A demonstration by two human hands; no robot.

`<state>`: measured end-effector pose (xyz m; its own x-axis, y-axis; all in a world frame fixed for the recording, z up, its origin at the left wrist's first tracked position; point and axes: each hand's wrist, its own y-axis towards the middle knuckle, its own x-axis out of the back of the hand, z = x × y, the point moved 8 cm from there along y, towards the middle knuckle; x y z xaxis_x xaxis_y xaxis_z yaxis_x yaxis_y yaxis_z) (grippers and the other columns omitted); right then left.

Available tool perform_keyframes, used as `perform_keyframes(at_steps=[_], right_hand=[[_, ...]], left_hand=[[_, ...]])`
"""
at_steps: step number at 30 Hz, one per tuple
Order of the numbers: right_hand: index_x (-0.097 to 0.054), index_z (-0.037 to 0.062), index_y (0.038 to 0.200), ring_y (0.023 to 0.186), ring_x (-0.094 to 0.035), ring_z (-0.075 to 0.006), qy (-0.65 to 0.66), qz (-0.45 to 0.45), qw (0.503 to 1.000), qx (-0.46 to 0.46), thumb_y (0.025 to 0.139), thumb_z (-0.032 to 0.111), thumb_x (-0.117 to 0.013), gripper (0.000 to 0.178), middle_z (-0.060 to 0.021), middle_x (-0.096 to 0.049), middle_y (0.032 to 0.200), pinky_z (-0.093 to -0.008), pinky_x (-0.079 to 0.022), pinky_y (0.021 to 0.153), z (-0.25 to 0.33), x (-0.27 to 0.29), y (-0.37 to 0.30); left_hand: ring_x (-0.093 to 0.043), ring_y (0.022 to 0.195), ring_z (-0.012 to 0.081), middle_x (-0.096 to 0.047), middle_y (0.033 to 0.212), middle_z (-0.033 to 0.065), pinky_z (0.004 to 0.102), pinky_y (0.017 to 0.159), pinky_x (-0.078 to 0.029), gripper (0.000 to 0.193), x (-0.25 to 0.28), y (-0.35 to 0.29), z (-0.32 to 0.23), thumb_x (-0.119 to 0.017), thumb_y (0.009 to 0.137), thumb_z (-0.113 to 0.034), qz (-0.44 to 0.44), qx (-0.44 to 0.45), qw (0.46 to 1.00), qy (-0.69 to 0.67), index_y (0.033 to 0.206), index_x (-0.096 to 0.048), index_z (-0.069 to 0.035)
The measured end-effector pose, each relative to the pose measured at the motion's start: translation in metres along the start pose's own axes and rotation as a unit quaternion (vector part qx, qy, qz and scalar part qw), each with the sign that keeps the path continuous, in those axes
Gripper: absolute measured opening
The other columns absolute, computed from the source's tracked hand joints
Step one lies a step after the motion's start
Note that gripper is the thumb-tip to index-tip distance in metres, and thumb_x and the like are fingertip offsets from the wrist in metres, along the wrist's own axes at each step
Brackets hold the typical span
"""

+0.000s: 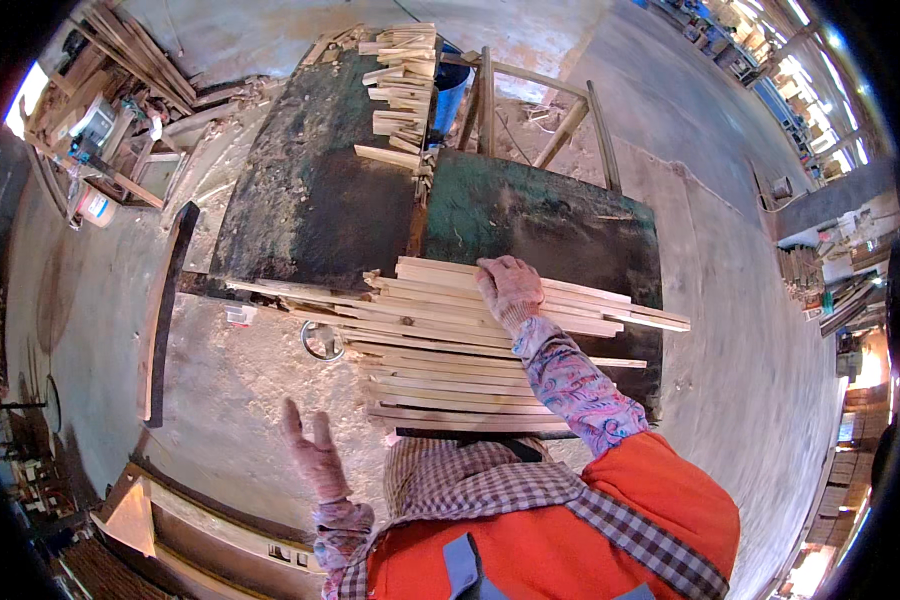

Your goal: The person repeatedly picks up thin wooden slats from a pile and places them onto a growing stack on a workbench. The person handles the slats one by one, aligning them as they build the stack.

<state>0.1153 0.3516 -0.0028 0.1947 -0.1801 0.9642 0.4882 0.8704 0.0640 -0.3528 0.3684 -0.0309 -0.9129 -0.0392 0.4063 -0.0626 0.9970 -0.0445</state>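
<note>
A layer of long pale wooden strips lies side by side across the near part of the dark tabletop, their ends uneven. My gloved right hand is on the far strips, its fingers bent down over them; the fingertips are partly hidden. Off the table's left side, my gloved left hand hangs above the floor with its fingers apart, holding nothing. Several thinner strips stick out past the left edge of the layer.
Short wood pieces are piled along the far end of the dark board. Behind the table stand a wooden frame and a blue bin. A dark-edged beam lies left; a round metal-rimmed object sits on the dusty floor.
</note>
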Motion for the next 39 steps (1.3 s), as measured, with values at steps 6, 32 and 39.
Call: perform_keyframes(at_steps=[6, 32, 39], right_hand=[[-0.073, 0.0216, 0.115, 0.106, -0.065, -0.0324, -0.011, -0.027, 1.000, 0.011, 0.095, 0.040, -0.061, 0.029, -0.0056, -0.071, 0.111, -0.0473, -0.051, 0.092, -0.016, -0.002, 0.036], [-0.064, 0.0230, 0.133, 0.113, -0.065, -0.0337, -0.076, -0.004, 0.997, 0.019, 0.101, 0.050, -0.047, 0.045, -0.0121, -0.069, 0.120, -0.0476, -0.047, 0.102, -0.051, 0.004, 0.148], [-0.067, 0.0207, 0.129, 0.116, -0.064, -0.0326, -0.059, -0.005, 0.998, 0.014, 0.101, 0.050, -0.047, 0.045, -0.0124, -0.069, 0.124, -0.0473, -0.045, 0.104, -0.064, 0.007, 0.189]], left_hand=[[-0.058, 0.122, 0.0397, -0.060, 0.135, 0.0192, 0.0480, 0.106, -0.048, 0.078, -0.106, -0.063, -0.137, -0.087, 0.070, -0.023, 0.231, -0.278, 0.918, 0.163, 0.140, -0.056, -0.007], [-0.018, 0.157, 0.0309, -0.025, 0.169, 0.0093, 0.0492, 0.129, -0.008, 0.093, -0.345, -0.118, -0.176, -0.062, 0.085, -0.060, 0.341, -0.365, 0.793, 0.348, 0.161, -0.033, -0.016], [-0.029, 0.152, 0.0297, -0.035, 0.163, 0.0067, 0.0500, 0.127, -0.018, 0.105, -0.373, -0.093, -0.187, -0.081, 0.068, -0.054, 0.252, -0.424, 0.827, 0.268, 0.156, -0.041, -0.014]])
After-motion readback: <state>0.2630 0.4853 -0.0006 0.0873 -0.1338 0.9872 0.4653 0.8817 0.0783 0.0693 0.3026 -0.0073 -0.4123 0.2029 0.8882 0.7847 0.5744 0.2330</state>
